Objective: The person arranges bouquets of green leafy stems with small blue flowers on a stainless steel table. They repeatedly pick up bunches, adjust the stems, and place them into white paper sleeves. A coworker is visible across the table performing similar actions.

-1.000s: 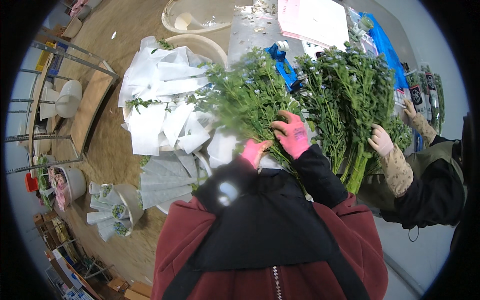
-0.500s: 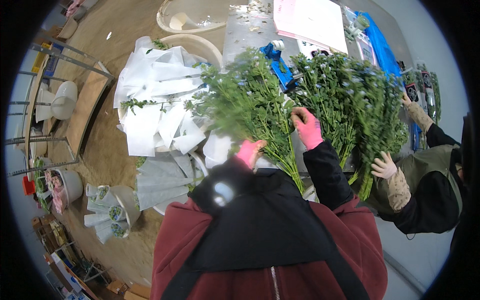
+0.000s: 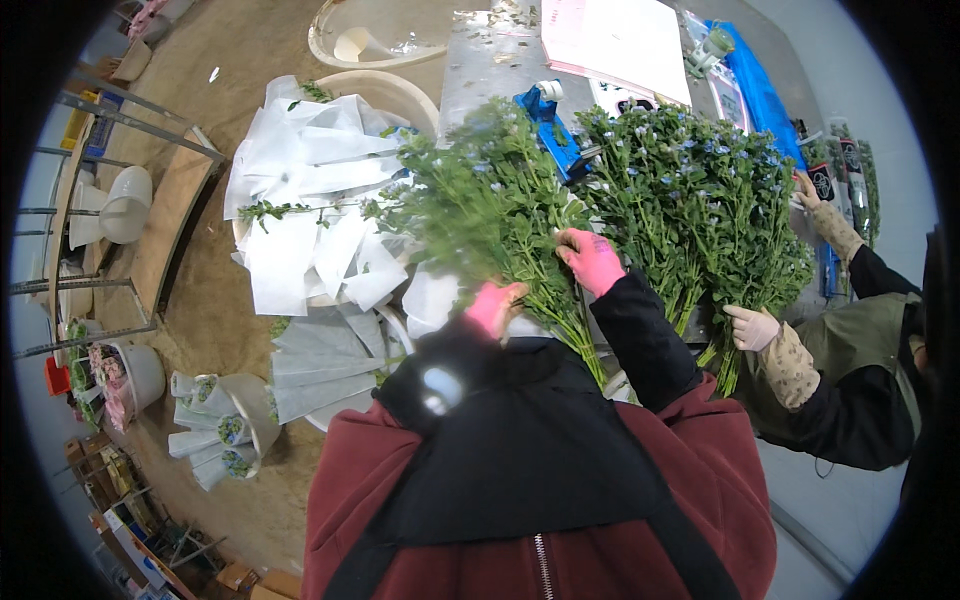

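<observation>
Both my hands wear pink gloves and are at a leafy bunch of small blue flowers [image 3: 500,190] whose bare stems run down toward my body. My left hand [image 3: 495,308] is closed round stems on the bunch's left side, and the foliage above it is smeared by motion. My right hand [image 3: 592,262] pinches at a stem on the bunch's right edge, fingertips together. A second large heap of the same flowers [image 3: 690,190] lies on the table to the right. Next to its stems is a co-worker's gloved hand [image 3: 752,328].
White wrapping sheets [image 3: 310,180] cover a tub at left. Wrapped bunches stand in a bucket [image 3: 262,415]. On the metal table [image 3: 480,65] are a blue tape dispenser [image 3: 550,130], a pink-and-white paper stack [image 3: 615,45] and blue plastic [image 3: 760,90]. A shelf rack [image 3: 180,220] stands far left.
My right hand has shifted slightly left and down along the bunch. My left hand has barely moved. The co-worker's near hand has moved a little left, onto the stems.
</observation>
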